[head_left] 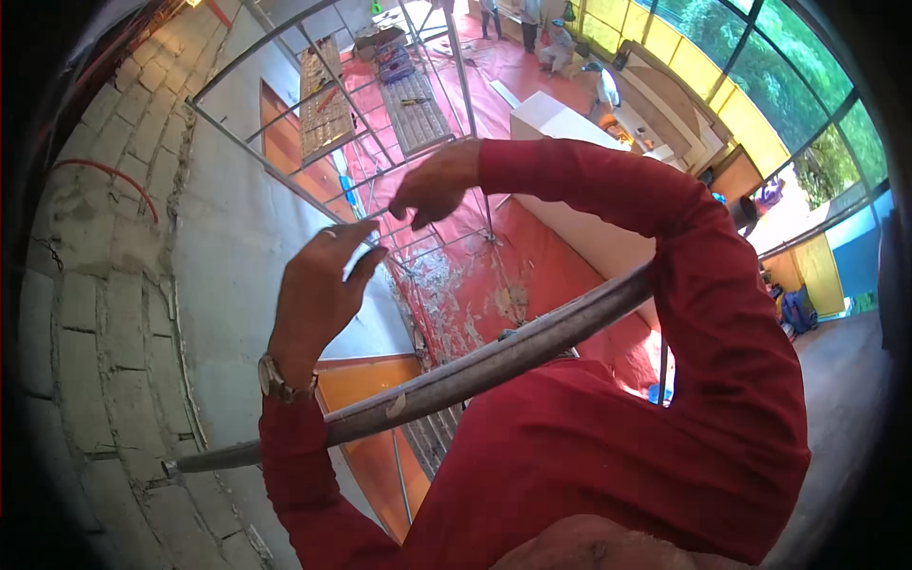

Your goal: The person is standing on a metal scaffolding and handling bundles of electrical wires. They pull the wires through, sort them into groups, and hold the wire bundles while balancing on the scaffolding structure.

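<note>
My left hand (318,290) is raised by the pale wall panel, thumb and fingers apart, with nothing clear between them. A wristwatch (277,380) is on that wrist. My right hand (437,185) reaches across from the right, bent at the wrist, its fingers pointing down and slightly apart. It holds nothing that I can make out. The two hands are close but do not touch. Behind them is a thin metal scaffold frame (464,85); whether my right fingers touch its bars is unclear. A thick grey metal pipe (494,369) runs crosswise below my hands, partly hidden by my sleeves.
A block wall (123,313) rises at left beside the pale panel (223,266). Far below, red sheeting (551,261) with whitish splashes covers the floor. Slatted scaffold planks (413,104) carry tools. A long white box-like structure (579,190) stands right. Several people are farther off.
</note>
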A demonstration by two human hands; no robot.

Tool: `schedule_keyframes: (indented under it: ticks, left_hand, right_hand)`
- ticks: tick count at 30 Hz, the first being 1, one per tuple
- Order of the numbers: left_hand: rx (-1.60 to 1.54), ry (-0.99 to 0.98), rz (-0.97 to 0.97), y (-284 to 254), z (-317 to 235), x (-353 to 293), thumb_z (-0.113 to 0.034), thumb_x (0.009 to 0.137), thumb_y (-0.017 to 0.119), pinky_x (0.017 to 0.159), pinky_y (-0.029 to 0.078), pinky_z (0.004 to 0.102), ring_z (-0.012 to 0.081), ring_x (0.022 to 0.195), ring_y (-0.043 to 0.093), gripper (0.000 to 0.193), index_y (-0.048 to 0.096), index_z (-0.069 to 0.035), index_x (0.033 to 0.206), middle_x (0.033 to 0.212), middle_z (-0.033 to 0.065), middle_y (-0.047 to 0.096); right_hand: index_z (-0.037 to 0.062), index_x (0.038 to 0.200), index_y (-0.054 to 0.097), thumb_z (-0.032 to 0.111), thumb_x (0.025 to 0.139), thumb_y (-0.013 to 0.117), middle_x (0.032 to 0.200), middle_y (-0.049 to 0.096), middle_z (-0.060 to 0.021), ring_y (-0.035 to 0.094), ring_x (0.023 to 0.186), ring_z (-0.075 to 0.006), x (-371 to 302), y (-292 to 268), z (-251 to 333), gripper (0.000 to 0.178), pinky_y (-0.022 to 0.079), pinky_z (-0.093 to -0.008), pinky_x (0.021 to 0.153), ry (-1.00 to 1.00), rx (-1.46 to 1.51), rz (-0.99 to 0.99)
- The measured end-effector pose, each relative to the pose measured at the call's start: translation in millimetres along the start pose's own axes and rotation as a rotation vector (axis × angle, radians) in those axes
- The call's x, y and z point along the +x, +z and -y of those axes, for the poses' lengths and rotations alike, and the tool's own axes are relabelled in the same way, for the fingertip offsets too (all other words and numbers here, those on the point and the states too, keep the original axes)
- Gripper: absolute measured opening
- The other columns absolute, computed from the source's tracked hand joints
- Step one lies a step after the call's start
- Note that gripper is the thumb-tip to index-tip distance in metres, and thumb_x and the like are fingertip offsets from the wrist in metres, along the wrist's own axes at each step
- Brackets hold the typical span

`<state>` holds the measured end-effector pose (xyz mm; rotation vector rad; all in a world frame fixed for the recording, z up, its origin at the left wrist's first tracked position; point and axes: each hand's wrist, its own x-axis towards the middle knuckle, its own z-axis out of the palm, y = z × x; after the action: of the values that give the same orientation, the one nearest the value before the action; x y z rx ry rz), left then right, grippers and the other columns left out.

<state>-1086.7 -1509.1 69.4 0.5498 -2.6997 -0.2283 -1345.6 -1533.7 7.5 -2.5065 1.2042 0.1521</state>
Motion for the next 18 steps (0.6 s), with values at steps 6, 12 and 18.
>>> schedule_keyframes:
  ticks: [6,12,18]
  left_hand:
    - [-0.291,0.107,-0.542,-45.7,-43.2,-18.2,0.002,0.101,0.062,0.089,0.060,0.0329,0.0217,0.101,0.072,0.025,0.065,0.006,0.125,0.114,0.0151,0.072]
    - [-0.277,0.583,-0.750,-118.3,-108.5,-62.7,-0.017,0.106,0.060,0.087,0.060,0.0357,0.0261,0.099,0.071,0.034,0.061,0.010,0.127,0.115,0.0201,0.070]
    - [-0.270,0.732,-0.716,-113.8,-128.7,-69.2,-0.016,0.104,0.062,0.084,0.059,0.0350,0.0248,0.096,0.070,0.033,0.062,0.008,0.126,0.113,0.0187,0.070]
  right_hand:
    - [0.0046,0.125,0.063,0.037,0.099,0.065,0.107,0.070,-0.0217,0.068,0.104,-0.0408,-63.8,12.2,75.2,0.042,0.054,-0.0532,0.088,0.104,-0.018,0.150]
    - [0.0019,0.128,0.061,0.033,0.099,0.065,0.112,0.070,-0.0229,0.067,0.109,-0.0414,-74.7,28.0,122.9,0.042,0.053,-0.0524,0.091,0.024,0.060,0.175]
    - [0.0077,0.136,0.060,0.041,0.096,0.066,0.128,0.068,-0.0176,0.065,0.120,-0.0362,-68.5,75.8,74.8,0.052,0.052,-0.0486,0.098,0.181,0.072,0.212]
